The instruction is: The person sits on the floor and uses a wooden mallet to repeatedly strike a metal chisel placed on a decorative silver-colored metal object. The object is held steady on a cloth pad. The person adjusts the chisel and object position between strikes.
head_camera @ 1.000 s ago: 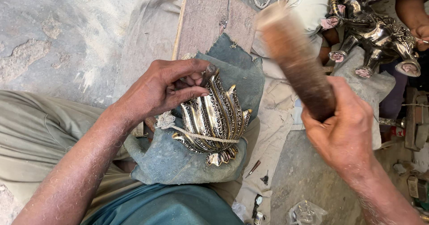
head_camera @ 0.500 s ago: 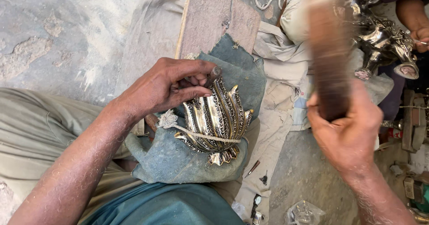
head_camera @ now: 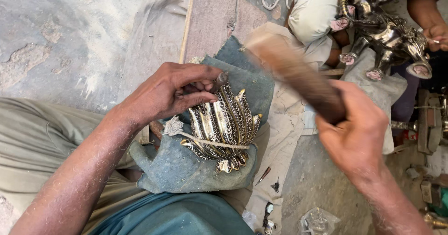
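Blue cloth [head_camera: 186, 169] on lap carries ribbed brass leaf [head_camera: 223, 125], black-and-gold, ornate. Left hand [head_camera: 172, 93] pinches a small punch [head_camera: 219, 79] on its top edge. Right hand [head_camera: 357, 134] grips motion-blurred wooden mallet [head_camera: 294, 74]; head indistinct.

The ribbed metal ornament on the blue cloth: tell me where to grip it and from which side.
Grip the ornament by its narrow base near the floral tip, coming from the left, much as the left hand does. The pointed ends fan toward the right and look awkward to hold.
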